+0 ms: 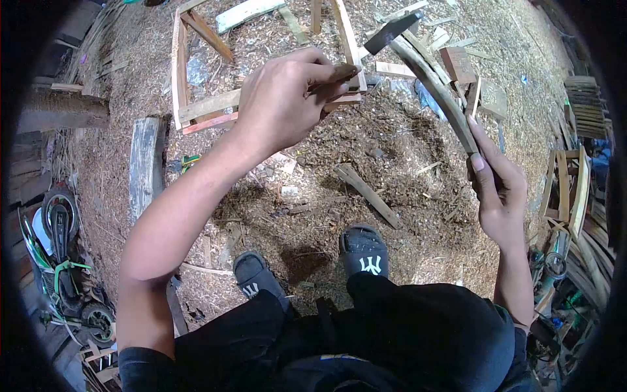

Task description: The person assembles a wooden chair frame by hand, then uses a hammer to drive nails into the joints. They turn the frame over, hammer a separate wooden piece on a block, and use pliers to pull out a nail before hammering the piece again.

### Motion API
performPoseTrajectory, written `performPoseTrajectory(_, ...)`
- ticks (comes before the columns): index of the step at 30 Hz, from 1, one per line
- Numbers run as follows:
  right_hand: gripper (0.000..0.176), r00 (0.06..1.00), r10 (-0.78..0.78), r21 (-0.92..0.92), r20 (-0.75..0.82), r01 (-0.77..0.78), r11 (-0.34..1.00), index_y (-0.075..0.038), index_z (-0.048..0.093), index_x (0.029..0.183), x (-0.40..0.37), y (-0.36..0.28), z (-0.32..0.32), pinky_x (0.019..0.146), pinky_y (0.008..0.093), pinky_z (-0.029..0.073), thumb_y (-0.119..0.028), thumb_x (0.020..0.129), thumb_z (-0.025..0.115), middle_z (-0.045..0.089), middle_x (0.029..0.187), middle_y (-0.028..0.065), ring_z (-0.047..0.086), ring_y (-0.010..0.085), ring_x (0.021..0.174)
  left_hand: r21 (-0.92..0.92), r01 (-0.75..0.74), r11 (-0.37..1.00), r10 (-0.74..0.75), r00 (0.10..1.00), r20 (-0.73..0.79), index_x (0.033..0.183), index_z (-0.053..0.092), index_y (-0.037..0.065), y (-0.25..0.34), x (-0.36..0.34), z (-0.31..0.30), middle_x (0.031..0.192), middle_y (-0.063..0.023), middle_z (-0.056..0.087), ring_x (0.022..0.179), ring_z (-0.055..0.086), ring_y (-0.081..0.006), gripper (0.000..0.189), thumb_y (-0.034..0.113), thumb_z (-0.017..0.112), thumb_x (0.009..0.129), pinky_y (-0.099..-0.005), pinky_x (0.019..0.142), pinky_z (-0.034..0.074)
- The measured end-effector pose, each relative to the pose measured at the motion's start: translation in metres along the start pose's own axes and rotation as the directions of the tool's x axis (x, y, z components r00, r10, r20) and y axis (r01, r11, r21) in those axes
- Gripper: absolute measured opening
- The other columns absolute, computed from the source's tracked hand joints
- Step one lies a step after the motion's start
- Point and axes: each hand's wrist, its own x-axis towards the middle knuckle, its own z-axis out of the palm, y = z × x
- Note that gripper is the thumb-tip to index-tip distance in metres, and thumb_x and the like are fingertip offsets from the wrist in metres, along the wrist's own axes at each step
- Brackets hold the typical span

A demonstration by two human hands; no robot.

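My right hand (pixel 499 186) grips a hammer by its long wooden handle (pixel 439 95), close to the lower end. The dark metal hammer head (pixel 394 31) is up at the top, just right of my left hand. My left hand (pixel 281 98) is closed, its fingertips pinching a short brown piece that looks like wood (pixel 345 72). Fingers hide part of that piece, and its exact kind cannot be made out. Behind and below this hand is a wooden frame (pixel 209 106) of light slats, and the hand covers part of its near bar.
Wood chips cover the ground. A loose slat (pixel 369 196) lies ahead of my sandals (pixel 362 251). A grey plank (pixel 145 166) lies to the left, with wood blocks (pixel 457 65) at upper right. A small green bike (pixel 62 268) stands far left; more slats (pixel 578 189) lean at right.
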Motion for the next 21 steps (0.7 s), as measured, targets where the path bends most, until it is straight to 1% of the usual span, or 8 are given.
performPoseTrajectory(5, 0.041, 1.000, 0.027, 0.073, -0.016, -0.026, 0.997, -0.008, 0.064, 0.143, -0.001, 0.001, 0.002, 0.065, 0.0272, 0.044, -0.002, 0.103, 0.056, 0.074, 0.094, 0.0099, 0.052, 0.0083, 0.067, -0.039, 0.034, 0.999, -0.032, 0.999, 0.041, 0.110, 0.081, 0.012, 0.000, 0.000, -0.001, 0.105, -0.0011, 0.075, 0.093, 0.074, -0.0233, 0.020, 0.007, 0.074, 0.091, -0.0401, 0.079, 0.058)
performPoseTrajectory(7, 0.041, 0.998, 0.064, 0.066, -0.005, -0.063, 0.996, -0.008, 0.063, 0.143, -0.002, 0.002, 0.004, 0.065, 0.0268, 0.044, -0.003, 0.104, 0.056, 0.074, 0.093, 0.0089, 0.051, 0.0077, 0.067, -0.005, -0.072, 0.997, 0.071, 0.994, -0.086, 0.099, 0.082, 0.012, -0.003, -0.001, 0.003, 0.098, 0.0022, 0.075, 0.084, 0.074, -0.0227, 0.012, 0.012, 0.077, 0.088, -0.0407, 0.067, 0.056)
performPoseTrajectory(10, 0.044, 1.000, 0.022, 0.114, 0.001, -0.022, 0.993, -0.010, 0.059, 0.149, -0.003, 0.004, 0.007, 0.059, 0.0233, 0.038, -0.007, 0.105, 0.056, 0.059, 0.076, -0.0013, 0.047, 0.0056, 0.062, -0.013, -0.107, 0.994, 0.105, 0.987, -0.119, 0.099, 0.082, 0.011, -0.003, -0.003, 0.006, 0.098, 0.0020, 0.075, 0.081, 0.074, -0.0216, 0.013, 0.009, 0.077, 0.087, -0.0394, 0.065, 0.055)
performPoseTrajectory(12, 0.042, 0.987, 0.130, 0.094, 0.098, -0.139, 0.986, -0.007, 0.063, 0.144, -0.002, -0.006, 0.001, 0.065, 0.0273, 0.045, -0.002, 0.103, 0.057, 0.073, 0.089, 0.0102, 0.052, 0.0082, 0.067, -0.012, -0.091, 0.996, 0.090, 0.993, -0.079, 0.103, 0.082, 0.010, 0.000, -0.004, 0.003, 0.101, 0.0003, 0.076, 0.087, 0.074, -0.0222, 0.020, 0.002, 0.075, 0.086, -0.0390, 0.072, 0.058)
performPoseTrajectory(13, 0.042, 0.987, 0.129, 0.095, 0.098, -0.138, 0.986, -0.007, 0.063, 0.144, -0.002, -0.004, 0.003, 0.065, 0.0273, 0.045, -0.002, 0.103, 0.057, 0.073, 0.089, 0.0102, 0.052, 0.0082, 0.067, -0.012, -0.077, 0.997, 0.076, 0.996, -0.041, 0.108, 0.081, 0.009, 0.001, -0.005, 0.002, 0.104, -0.0015, 0.076, 0.092, 0.074, -0.0228, 0.027, -0.004, 0.072, 0.086, -0.0385, 0.079, 0.060)
performPoseTrajectory(15, 0.043, 0.997, -0.073, 0.014, 0.021, 0.073, 0.997, -0.008, 0.063, 0.144, -0.002, 0.002, 0.007, 0.064, 0.0289, 0.045, -0.001, 0.102, 0.057, 0.072, 0.087, 0.0123, 0.054, 0.0099, 0.066, -0.013, -0.086, 0.996, 0.085, 0.996, -0.036, 0.108, 0.081, 0.009, -0.003, -0.004, 0.003, 0.104, -0.0024, 0.077, 0.091, 0.075, -0.0228, 0.025, -0.002, 0.074, 0.087, -0.0384, 0.079, 0.061)
performPoseTrajectory(19, 0.044, 0.995, -0.090, -0.036, 0.052, 0.092, 0.995, -0.008, 0.063, 0.144, -0.001, 0.001, 0.003, 0.063, 0.0313, 0.046, 0.000, 0.101, 0.058, 0.072, 0.086, 0.0144, 0.055, 0.0122, 0.065, -0.026, -0.122, 0.992, 0.121, 0.992, -0.042, 0.107, 0.081, 0.010, -0.009, 0.000, 0.003, 0.103, -0.0061, 0.078, 0.087, 0.077, -0.0231, 0.019, 0.007, 0.079, 0.088, -0.0374, 0.074, 0.062)
performPoseTrajectory(21, 0.045, 0.987, -0.156, -0.040, -0.047, 0.154, 0.987, -0.008, 0.063, 0.144, -0.002, 0.003, 0.004, 0.061, 0.0325, 0.046, 0.002, 0.100, 0.058, 0.073, 0.087, 0.0160, 0.056, 0.0140, 0.064, -0.042, -0.136, 0.990, 0.134, 0.990, -0.048, 0.107, 0.081, 0.009, -0.011, 0.001, 0.001, 0.102, -0.0073, 0.079, 0.087, 0.077, -0.0227, 0.019, 0.010, 0.080, 0.088, -0.0370, 0.073, 0.062)
